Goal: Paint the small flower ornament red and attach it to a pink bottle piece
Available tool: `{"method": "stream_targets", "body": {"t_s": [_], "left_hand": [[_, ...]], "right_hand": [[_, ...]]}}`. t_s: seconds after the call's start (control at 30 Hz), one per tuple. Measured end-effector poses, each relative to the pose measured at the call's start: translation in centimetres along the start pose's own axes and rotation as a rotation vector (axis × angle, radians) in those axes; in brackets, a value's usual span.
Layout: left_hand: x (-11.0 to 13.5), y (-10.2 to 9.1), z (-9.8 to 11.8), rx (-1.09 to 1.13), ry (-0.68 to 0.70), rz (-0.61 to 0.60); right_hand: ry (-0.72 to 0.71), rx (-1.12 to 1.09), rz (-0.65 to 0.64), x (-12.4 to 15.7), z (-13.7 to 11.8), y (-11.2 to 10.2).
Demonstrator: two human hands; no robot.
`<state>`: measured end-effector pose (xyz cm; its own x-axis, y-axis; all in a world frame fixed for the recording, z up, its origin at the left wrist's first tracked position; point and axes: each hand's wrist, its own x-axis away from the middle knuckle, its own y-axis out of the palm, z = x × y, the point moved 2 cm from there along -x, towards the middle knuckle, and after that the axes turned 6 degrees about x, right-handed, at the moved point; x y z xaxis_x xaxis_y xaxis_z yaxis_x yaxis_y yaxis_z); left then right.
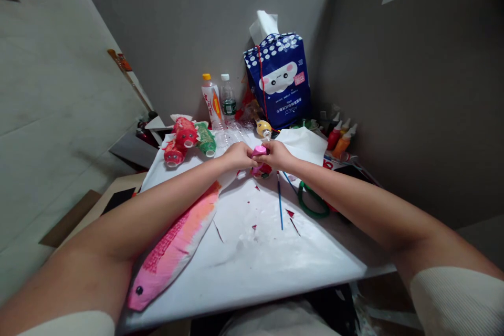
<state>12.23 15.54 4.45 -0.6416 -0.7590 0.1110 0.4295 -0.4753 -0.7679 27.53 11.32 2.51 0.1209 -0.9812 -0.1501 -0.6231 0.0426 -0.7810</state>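
Near the far middle of the white table point(236, 252), my two hands meet around a small bright pink object point(259, 150) whose kind I cannot make out. My left hand point(239, 156) closes on it from the left. From the other side my right hand point(279, 154) pinches it, thumb and fingers together. Just below the fingers is a small red piece point(262, 170), partly hidden. Under my left forearm lies a pink and orange painted fish point(177, 244), its head toward me. Blue-handled thin brushes point(280, 202) rest by my right wrist.
Red fish-shaped figures point(185, 134) and a green one point(206, 139) stand at the back left. Two plastic bottles point(228, 97) and a blue tissue pack point(281, 81) are behind. Paint bottles point(342, 139) and a green ring point(311, 210) sit right. Red scraps point(290, 213) lie scattered.
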Motion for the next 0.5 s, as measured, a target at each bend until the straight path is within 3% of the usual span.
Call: {"method": "stream_targets", "body": {"t_s": [0.5], "left_hand": [[-0.29, -0.84, 0.04, 0.041, 0.001, 0.026]], "right_hand": [[-0.001, -0.011, -0.006, -0.34, 0.12, 0.53]]}}
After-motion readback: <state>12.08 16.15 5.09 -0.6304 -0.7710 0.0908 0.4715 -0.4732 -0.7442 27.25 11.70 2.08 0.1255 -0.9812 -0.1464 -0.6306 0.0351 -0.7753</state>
